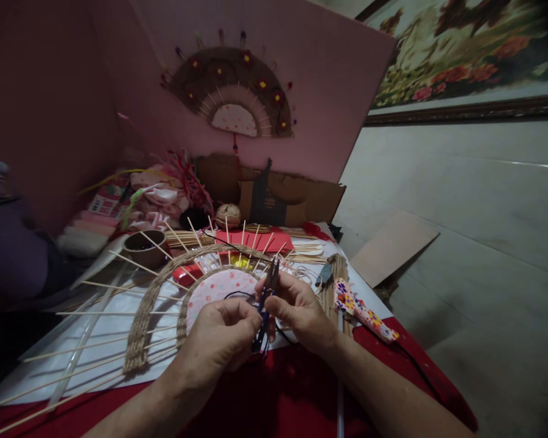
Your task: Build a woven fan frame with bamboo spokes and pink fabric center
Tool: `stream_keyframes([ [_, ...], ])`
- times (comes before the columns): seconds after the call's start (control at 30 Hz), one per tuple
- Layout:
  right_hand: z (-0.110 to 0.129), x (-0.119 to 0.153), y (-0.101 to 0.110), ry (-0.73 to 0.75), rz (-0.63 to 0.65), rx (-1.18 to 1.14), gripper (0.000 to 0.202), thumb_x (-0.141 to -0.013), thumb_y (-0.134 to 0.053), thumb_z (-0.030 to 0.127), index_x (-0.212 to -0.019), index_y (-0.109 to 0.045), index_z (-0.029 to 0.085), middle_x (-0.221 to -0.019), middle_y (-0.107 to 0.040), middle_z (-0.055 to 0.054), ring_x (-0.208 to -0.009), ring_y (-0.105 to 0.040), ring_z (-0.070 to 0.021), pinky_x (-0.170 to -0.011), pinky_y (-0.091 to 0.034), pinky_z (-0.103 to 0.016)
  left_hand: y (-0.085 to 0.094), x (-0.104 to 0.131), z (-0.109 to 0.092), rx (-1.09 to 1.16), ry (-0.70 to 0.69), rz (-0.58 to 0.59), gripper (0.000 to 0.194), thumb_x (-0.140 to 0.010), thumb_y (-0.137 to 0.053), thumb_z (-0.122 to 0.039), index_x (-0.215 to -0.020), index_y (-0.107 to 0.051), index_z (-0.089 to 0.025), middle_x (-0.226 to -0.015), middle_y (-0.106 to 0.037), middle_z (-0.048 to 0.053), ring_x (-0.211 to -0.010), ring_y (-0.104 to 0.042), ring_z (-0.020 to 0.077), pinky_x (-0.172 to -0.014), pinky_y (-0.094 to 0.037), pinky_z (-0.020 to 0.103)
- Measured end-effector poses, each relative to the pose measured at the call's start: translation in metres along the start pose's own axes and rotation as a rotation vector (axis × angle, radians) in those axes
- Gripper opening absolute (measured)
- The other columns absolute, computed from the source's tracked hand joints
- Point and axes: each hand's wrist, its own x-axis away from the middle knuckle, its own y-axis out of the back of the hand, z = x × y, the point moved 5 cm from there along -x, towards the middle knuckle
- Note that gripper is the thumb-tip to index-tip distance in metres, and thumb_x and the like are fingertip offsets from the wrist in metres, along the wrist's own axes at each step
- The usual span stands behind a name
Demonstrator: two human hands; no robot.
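In front of me my right hand [301,310] is closed around a small pair of dark scissors [271,281]. Their blades point upward and look nearly together. Right beside the scissors' handles, my left hand [226,331] pinches finger and thumb; what lies between them is hidden. A thin black cord [238,293] curves close to both hands. Behind them lies a fan-shaped frame of thin sticks, with a woven twine band [139,325] around it. Its inner half-circle [219,286] is white cloth with pink dots, partly covered by my left hand.
A finished fan [231,67] hangs on the pink board. A roll of tape [147,248], a twine ball [228,215], red paper [274,239] and a cardboard piece [310,201] stand behind. At right lies a flower-patterned glue gun [360,310]. Stick ends jut left.
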Motion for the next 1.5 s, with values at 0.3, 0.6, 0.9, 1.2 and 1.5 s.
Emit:
stream_keyframes([
  [0.3,0.006,0.0,0.001,0.038,0.016,-0.015,0.029,-0.076,-0.067,0.04,-0.092,-0.057,0.017,-0.068,-0.053,0.002,-0.047,-0.05,-0.0069,-0.04,-0.047,-0.018,-0.002,0.004,-0.006,-0.013,-0.018,0.047,0.024,-0.068,-0.067,-0.036,-0.062,-0.058,-0.015,-0.039,-0.041,-0.008,-0.035,-0.027,0.0035,-0.037,-0.018,0.019],
  [0.6,0.0,0.001,0.0,-0.006,0.029,-0.02,0.03,-0.075,-0.068,0.039,-0.092,-0.056,0.017,-0.068,-0.056,0.003,-0.043,-0.052,-0.0059,-0.039,-0.046,-0.017,-0.003,0.007,-0.008,-0.172,-0.174,0.041,0.021,-0.079,-0.058,-0.032,-0.065,-0.059,-0.015,-0.052,-0.048,-0.005,-0.044,-0.031,0.0049,-0.041,-0.023,0.019],
  [0.9,-0.001,-0.001,0.002,0.022,0.017,-0.063,0.028,-0.077,-0.066,0.038,-0.094,-0.057,0.017,-0.072,-0.054,0.002,-0.044,-0.051,-0.0053,-0.038,-0.046,-0.017,-0.005,0.01,-0.01,-0.151,-0.142,0.003,0.022,-0.076,-0.06,-0.036,-0.069,-0.059,-0.015,-0.056,-0.05,-0.003,-0.046,-0.034,0.0056,-0.042,-0.024,0.019],
  [1.2,0.003,0.001,0.001,0.03,0.031,-0.027,0.027,-0.075,-0.069,0.035,-0.091,-0.057,0.017,-0.073,-0.057,0.002,-0.045,-0.052,-0.0054,-0.039,-0.047,-0.017,-0.004,0.003,-0.003,-0.038,-0.067,0.062,0.03,-0.07,-0.066,-0.043,-0.063,-0.055,-0.016,-0.041,-0.039,-0.009,-0.036,-0.026,0.0033,-0.036,-0.016,0.017],
  [1.5,-0.003,0.0,0.001,0.029,0.057,-0.095,0.026,-0.078,-0.065,0.038,-0.092,-0.057,0.017,-0.068,-0.054,0.003,-0.043,-0.051,-0.0055,-0.038,-0.046,-0.016,-0.006,0.005,0.0,-0.051,-0.061,-0.022,0.031,-0.069,-0.063,-0.044,-0.06,-0.053,-0.016,-0.04,-0.04,-0.009,-0.035,-0.026,0.0035,-0.036,-0.016,0.017],
])
